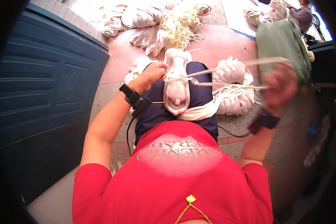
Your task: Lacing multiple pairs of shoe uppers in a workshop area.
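A pale pink-white shoe (176, 91) lies lengthwise over my lap, its heel loop toward me. White shoelace (242, 64) strands stretch from the shoe's lacing area out to the right. My right hand (282, 84), smeared by motion, is closed on the lace, well to the right of the shoe. At the shoe's left edge my left hand (154, 74) is curled closed; what its fingertips hold, if anything, is hidden. A thin strand sticks out leftward from the shoe near its heel. Across my right thigh lies a bundle of loose white laces (201, 111).
Bundled white shoe parts (233, 87) sit right of my knees, with more white shoe parts (138, 67) at the left. Further ahead are a pile (142, 22) and cream laces (179, 28). A blue door (52, 86) stands left, a green sack (282, 48) right. Another person (301, 16) is far right.
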Available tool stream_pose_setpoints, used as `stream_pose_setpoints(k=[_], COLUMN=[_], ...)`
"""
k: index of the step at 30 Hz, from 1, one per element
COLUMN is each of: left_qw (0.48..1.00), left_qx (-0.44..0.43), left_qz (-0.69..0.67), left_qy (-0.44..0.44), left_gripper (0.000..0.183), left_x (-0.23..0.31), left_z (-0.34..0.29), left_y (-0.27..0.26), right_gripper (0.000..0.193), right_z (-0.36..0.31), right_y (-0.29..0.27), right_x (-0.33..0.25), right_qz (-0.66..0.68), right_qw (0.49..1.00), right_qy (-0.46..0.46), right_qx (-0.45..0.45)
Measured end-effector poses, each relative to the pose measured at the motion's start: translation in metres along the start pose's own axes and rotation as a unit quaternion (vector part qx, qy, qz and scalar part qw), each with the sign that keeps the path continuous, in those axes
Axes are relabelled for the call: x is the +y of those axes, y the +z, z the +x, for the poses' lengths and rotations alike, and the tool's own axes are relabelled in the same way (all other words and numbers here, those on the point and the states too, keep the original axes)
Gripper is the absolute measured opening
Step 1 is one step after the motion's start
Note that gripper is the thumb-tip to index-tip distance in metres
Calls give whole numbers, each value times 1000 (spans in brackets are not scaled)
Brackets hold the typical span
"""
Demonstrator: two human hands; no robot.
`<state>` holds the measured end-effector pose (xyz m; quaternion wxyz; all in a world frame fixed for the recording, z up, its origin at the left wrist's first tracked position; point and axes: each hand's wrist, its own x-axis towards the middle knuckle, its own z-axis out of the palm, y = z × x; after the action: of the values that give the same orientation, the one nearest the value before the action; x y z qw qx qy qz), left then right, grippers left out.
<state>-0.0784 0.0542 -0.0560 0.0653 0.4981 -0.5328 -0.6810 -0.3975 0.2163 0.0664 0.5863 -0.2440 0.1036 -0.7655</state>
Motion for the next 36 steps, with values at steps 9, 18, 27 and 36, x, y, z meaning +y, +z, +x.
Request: stream_pose_setpoints(k=[9, 18, 27, 36], left_qw=[945, 882, 945, 846], left_qx=[-92, -227, -216, 154], left_qz=[295, 390, 146, -362], left_qy=[103, 133, 195, 360], left_gripper=[20, 21, 24, 17], left_x=[18, 20, 60, 98], left_z=[12, 23, -23, -128], left_y=[25, 25, -8, -226], right_gripper=[17, 19, 13, 29], right_z=[-47, -35, -2, -26], right_y=[26, 27, -25, -75], right_x=[-72, -69, -20, 156], right_qz=[40, 76, -243, -616], right_qw=[978, 969, 928, 741], right_qy=[-165, -160, -17, 249], right_qx=[-117, -172, 282, 94])
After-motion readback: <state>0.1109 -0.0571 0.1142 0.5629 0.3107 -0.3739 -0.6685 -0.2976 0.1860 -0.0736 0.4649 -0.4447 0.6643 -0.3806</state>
